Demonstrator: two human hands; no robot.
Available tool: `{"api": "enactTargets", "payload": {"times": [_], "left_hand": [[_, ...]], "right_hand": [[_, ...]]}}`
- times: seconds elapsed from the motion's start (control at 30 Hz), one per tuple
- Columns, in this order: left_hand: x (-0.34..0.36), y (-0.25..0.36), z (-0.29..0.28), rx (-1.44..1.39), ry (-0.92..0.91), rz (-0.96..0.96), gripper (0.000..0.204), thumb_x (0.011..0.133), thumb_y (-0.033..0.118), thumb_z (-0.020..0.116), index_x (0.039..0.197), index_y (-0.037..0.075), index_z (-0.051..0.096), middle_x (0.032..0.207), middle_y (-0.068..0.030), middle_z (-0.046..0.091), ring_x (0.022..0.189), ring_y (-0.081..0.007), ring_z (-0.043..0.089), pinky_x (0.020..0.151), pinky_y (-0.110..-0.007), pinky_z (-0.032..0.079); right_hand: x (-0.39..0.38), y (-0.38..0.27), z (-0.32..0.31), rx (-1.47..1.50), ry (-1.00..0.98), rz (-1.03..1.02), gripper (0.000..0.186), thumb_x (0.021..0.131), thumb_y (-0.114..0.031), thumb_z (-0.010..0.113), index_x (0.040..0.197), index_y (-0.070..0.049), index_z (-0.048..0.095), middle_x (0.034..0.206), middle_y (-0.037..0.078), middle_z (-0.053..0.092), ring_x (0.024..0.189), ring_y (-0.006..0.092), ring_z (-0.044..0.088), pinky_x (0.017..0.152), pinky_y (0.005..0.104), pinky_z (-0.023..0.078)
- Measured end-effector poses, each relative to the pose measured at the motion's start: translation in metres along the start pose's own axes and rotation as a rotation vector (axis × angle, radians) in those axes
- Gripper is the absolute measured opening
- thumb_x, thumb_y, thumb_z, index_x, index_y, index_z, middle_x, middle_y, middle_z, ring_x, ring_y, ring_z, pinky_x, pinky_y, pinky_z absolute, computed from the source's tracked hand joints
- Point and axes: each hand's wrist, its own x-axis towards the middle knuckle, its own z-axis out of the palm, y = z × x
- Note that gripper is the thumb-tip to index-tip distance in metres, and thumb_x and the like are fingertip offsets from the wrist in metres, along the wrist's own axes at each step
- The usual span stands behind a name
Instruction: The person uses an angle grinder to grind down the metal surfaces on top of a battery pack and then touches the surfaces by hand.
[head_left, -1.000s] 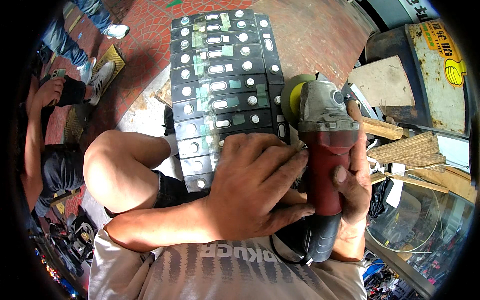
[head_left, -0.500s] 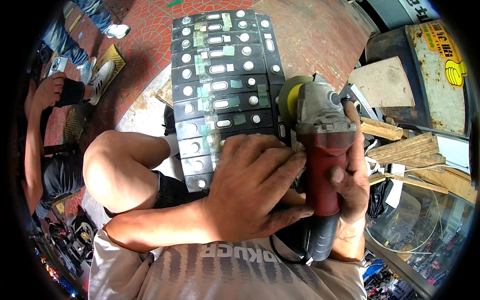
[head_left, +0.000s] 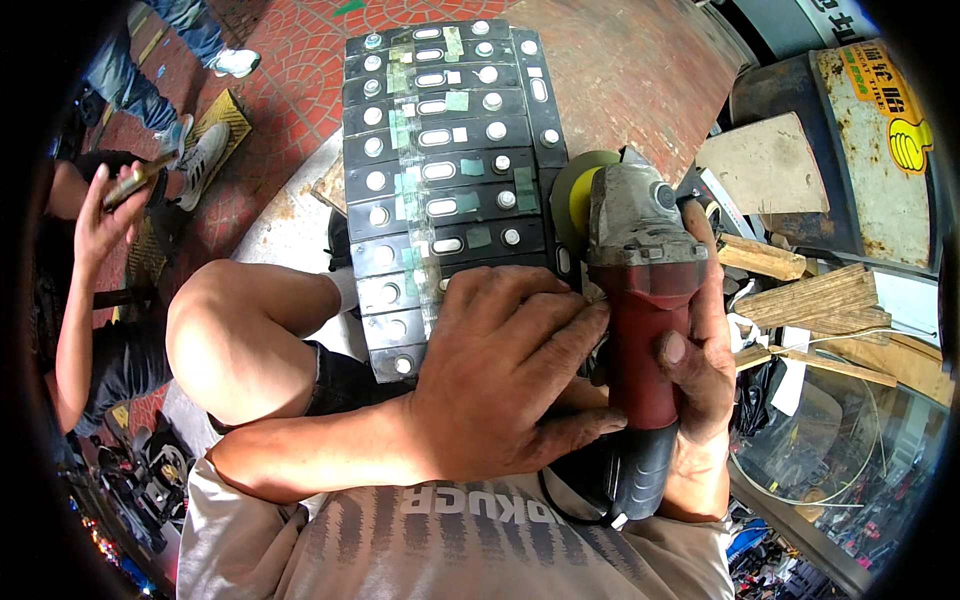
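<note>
A long block of black battery cells (head_left: 470, 136) extends away from me, with rows of silver bolts, white oval slots and strips of clear and green tape. My right hand (head_left: 705, 345) is wrapped round the red body of an angle grinder (head_left: 645, 300), its thumb lying across the front. The grinder's yellowish disc (head_left: 577, 195) stands on edge against or very close to the block's right side; contact is hard to tell. My left hand (head_left: 505, 375) bends over the block's near right corner, fingers curled beside the grinder, thumb reaching to its handle. Its fingertips are partly hidden.
At the left sits another person, whose hand (head_left: 108, 225) holds a phone (head_left: 138, 183); further back are a standing person's jeans and shoe (head_left: 236, 62). On the right lie wood pieces (head_left: 815, 305), a beige board (head_left: 765, 165), a rusty metal container (head_left: 880, 180) and a thin looped wire (head_left: 800, 500).
The grinder and my right hand have shifted very slightly left. My left hand has hardly moved. The seated person has tilted the phone and spread their fingers.
</note>
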Motion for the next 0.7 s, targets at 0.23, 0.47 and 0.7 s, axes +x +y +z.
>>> {"api": "enactTargets", "payload": {"times": [0.23,0.47,0.7], "left_hand": [[-0.001,-0.001,0.0,-0.016,0.009,0.007,0.086,0.087,0.055,0.101,0.148,-0.001,0.077,0.132,-0.016,0.079,0.121,-0.0418,0.073,0.102,-0.057,0.054],[-0.01,0.005,-0.003,-0.042,-0.054,0.067,0.084,0.087,0.05,0.102,0.149,0.0,0.077,0.135,-0.0158,0.08,0.12,-0.0418,0.074,0.101,-0.056,0.056],[-0.033,-0.002,0.0,-0.052,-0.166,0.163,0.071,0.082,0.035,0.103,0.14,0.0,0.081,0.134,-0.018,0.083,0.122,-0.0435,0.077,0.098,-0.054,0.064]], "right_hand": [[-0.002,-0.003,0.0,0.003,-0.028,0.0,0.132,0.09,-0.025,0.094,0.195,-0.006,0.016,0.181,0.027,0.054,0.164,0.04,0.06,0.139,0.051,0.045],[-0.006,-0.014,-0.012,0.016,0.055,-0.043,0.12,0.097,-0.022,0.089,0.195,-0.009,0.02,0.166,0.029,0.066,0.138,0.0373,0.076,0.115,0.0462,0.063],[-0.019,-0.013,-0.038,-0.09,0.158,-0.134,0.105,0.105,-0.031,0.082,0.192,-0.009,0.027,0.161,0.031,0.066,0.112,0.032,0.084,0.074,0.0375,0.077]]}}
